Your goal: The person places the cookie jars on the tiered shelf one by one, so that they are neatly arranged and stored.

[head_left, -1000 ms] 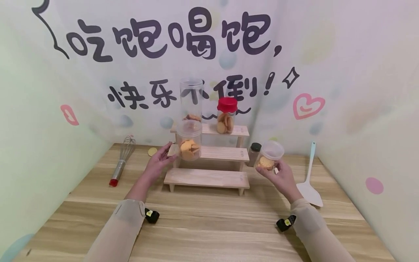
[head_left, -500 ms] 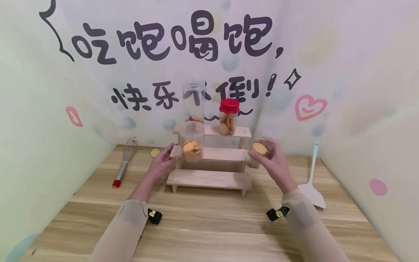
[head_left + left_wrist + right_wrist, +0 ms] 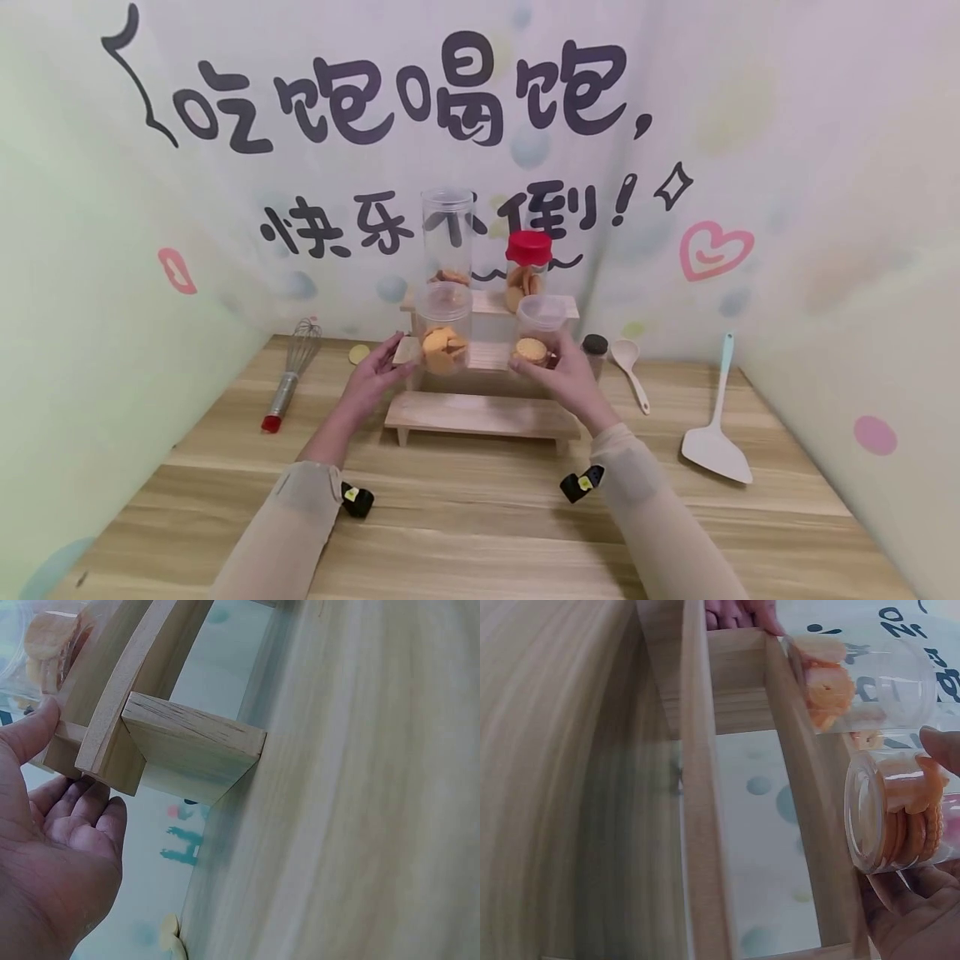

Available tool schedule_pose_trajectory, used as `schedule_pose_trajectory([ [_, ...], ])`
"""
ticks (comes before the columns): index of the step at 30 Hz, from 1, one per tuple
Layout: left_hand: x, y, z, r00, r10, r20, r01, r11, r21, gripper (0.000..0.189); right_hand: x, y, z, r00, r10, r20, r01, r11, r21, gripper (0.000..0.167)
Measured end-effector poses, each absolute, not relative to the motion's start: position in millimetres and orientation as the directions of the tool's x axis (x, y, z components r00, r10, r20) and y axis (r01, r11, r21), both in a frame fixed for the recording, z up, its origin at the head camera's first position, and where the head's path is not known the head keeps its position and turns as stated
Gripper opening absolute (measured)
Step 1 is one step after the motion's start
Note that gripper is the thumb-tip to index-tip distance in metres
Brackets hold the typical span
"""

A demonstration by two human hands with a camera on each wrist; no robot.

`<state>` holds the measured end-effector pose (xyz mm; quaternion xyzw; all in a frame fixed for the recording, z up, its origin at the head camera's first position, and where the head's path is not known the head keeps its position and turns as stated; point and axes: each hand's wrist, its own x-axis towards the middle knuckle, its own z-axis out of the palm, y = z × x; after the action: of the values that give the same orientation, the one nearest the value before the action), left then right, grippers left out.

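Observation:
In the head view my left hand [image 3: 371,375] holds the left end of the middle step of a three-tier wooden shelf stand [image 3: 480,414]. The left wrist view shows its thumb on top of the board and its fingers below. My right hand [image 3: 566,375] grips a clear jar of biscuits [image 3: 542,318] at the right part of that step. In the right wrist view this jar [image 3: 900,814] has its base close to the board; whether they touch I cannot tell. Another clear biscuit jar [image 3: 444,333] stands on the middle step's left part.
On the top step are a tall clear jar [image 3: 448,242] and a red-lidded biscuit jar [image 3: 528,271]. A whisk [image 3: 291,375] and a round yellowish piece [image 3: 358,355] lie left. At right are a dark-lidded jar [image 3: 595,354], a spoon [image 3: 630,371] and a white spatula [image 3: 716,446].
My right hand has carried the biscuit jar leftwards from beside the stand to the middle step, uncovering the dark-lidded jar and the spoon. My left hand keeps its hold on the stand.

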<state>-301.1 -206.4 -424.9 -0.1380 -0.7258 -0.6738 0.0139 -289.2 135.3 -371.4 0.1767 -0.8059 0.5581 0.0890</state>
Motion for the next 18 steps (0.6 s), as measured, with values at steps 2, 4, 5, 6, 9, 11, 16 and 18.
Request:
schedule_pose_trajectory([
  [2, -301.6, -206.2, -424.9, -0.962, 0.183, 0.203, 0.218, 0.066, 0.974, 0.079, -288.6, 134.7, -373.3, -0.924, -0.188, 0.332, -0.377, 0.324, -0.867, 0.062],
  [4, -302.4, -206.5, -425.9, -0.963, 0.181, 0.202, 0.217, 0.068, 0.974, 0.078, -288.0, 134.3, -374.5, -0.926, -0.188, 0.327, -0.373, 0.329, -0.868, 0.061],
  [5, -302.6, -206.8, -426.8, -0.962, 0.181, 0.202, 0.217, 0.068, 0.974, 0.078, -287.8, 134.0, -375.1, -0.926, -0.189, 0.328, -0.374, 0.333, -0.866, 0.061],
  [6, -302.4, -207.0, -427.4, -0.962, 0.182, 0.204, 0.219, 0.067, 0.974, 0.078, -288.1, 133.8, -375.8, -0.925, -0.19, 0.33, -0.377, 0.334, -0.864, 0.062],
  [9, -302.0, -207.8, -429.4, -0.962, 0.186, 0.202, 0.217, 0.065, 0.974, 0.077, -288.4, 133.6, -377.5, -0.923, -0.195, 0.331, -0.38, 0.342, -0.859, 0.062],
  [11, -301.3, -207.8, -430.1, -0.962, 0.187, 0.2, 0.215, 0.066, 0.974, 0.077, -288.0, 133.6, -378.0, -0.924, -0.195, 0.329, -0.379, 0.356, -0.854, 0.063],
  [16, -301.3, -207.5, -428.8, -0.964, 0.176, 0.198, 0.216, 0.09, 0.972, 0.078, -288.6, 133.8, -378.0, -0.92, -0.197, 0.339, -0.39, 0.366, -0.845, 0.062],
  [18, -302.0, -207.2, -426.9, -0.964, 0.175, 0.199, 0.219, 0.101, 0.971, 0.078, -285.9, 133.1, -373.6, -0.914, -0.206, 0.35, -0.404, 0.364, -0.84, 0.059],
])
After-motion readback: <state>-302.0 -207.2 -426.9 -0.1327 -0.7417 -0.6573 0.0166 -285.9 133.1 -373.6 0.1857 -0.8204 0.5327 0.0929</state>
